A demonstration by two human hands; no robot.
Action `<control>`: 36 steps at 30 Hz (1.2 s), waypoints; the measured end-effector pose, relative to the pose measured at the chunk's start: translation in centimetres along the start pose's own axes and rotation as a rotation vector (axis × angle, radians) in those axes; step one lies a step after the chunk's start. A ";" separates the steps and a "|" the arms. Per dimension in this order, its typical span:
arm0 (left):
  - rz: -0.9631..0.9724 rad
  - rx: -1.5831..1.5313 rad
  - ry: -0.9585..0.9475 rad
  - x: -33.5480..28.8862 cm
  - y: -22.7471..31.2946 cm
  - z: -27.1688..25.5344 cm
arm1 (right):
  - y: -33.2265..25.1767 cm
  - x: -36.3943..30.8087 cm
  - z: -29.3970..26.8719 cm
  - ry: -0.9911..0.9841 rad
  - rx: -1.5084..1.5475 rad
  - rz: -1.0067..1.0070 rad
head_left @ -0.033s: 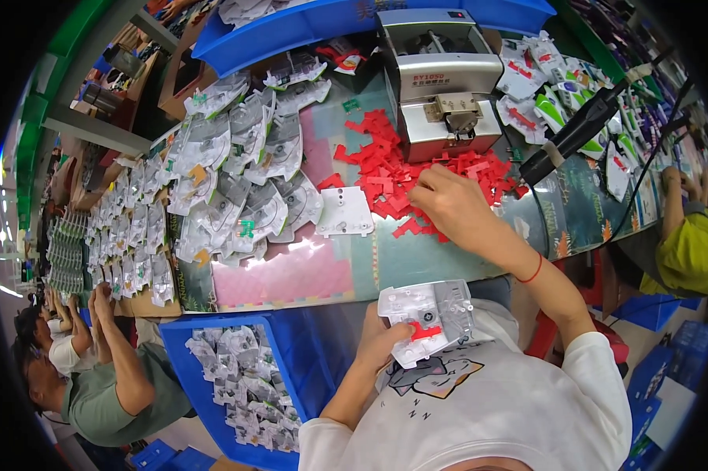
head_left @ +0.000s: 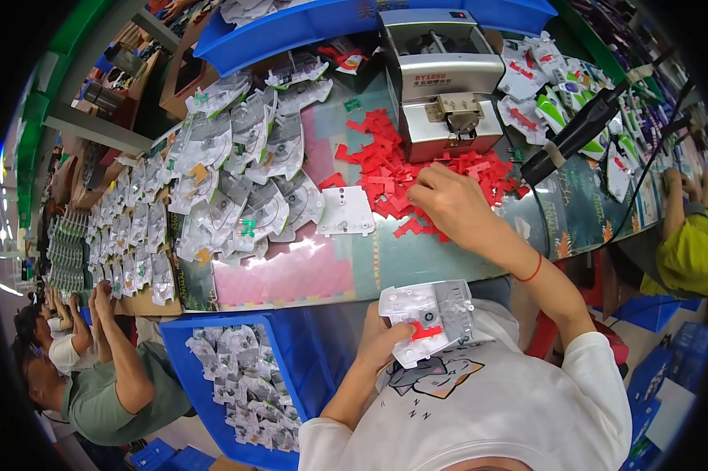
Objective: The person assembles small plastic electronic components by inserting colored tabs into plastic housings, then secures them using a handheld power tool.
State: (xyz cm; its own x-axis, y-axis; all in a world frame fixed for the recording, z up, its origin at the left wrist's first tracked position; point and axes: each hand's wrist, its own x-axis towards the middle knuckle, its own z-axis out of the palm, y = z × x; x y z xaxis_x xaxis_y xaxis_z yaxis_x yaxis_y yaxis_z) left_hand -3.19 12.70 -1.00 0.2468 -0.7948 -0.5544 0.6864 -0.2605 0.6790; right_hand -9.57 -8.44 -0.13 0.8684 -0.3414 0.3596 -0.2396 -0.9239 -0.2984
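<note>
My left hand (head_left: 387, 339) grips a white and clear plastic housing (head_left: 453, 318) in front of my shirt, its thumb pressed near a red plastic piece (head_left: 427, 330) set in that housing. Over a heap of small red plastic pieces (head_left: 379, 149) on the table, my right hand (head_left: 452, 200) reaches with its fingers bent and drawn together. Whether a piece is between those fingertips I cannot make out. A flat white plastic plate (head_left: 346, 210) with small holes lies left of the red heap. Just behind the heap stands a grey metal machine (head_left: 445, 78).
Many clear housings (head_left: 248, 141) cover the table's left side. A black electric screwdriver (head_left: 577, 133) slants in at the right, near more housings with red pieces (head_left: 522, 74). A blue bin (head_left: 267, 345) of housings stands below the table edge. Co-workers sit at left (head_left: 118, 392) and right (head_left: 687, 247).
</note>
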 end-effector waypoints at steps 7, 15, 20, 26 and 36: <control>0.012 0.029 -0.012 -0.1 -0.1 -0.2 | 0.9 1.8 0.8 -0.087 0.173 -0.328; 0.026 -0.001 -0.035 0.0 -0.2 -0.3 | 0.6 2.4 -0.1 -0.044 0.229 -0.313; 0.053 -0.020 -0.026 0.5 1.2 -0.7 | -0.6 2.7 -3.0 0.052 0.349 -0.390; -0.017 -0.003 -0.213 1.0 4.5 0.7 | -3.1 1.3 -5.6 -0.020 0.445 -0.567; -0.110 0.102 -0.338 1.4 5.4 2.2 | -3.5 0.3 -5.5 -0.173 0.522 -0.660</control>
State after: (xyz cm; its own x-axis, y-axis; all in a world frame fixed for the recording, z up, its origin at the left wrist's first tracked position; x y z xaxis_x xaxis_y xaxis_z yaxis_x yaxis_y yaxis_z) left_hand -0.63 9.03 2.94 -0.0760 -0.8907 -0.4481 0.6199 -0.3942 0.6784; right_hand -10.83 -6.27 5.88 0.8239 0.3081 0.4758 0.5314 -0.7119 -0.4592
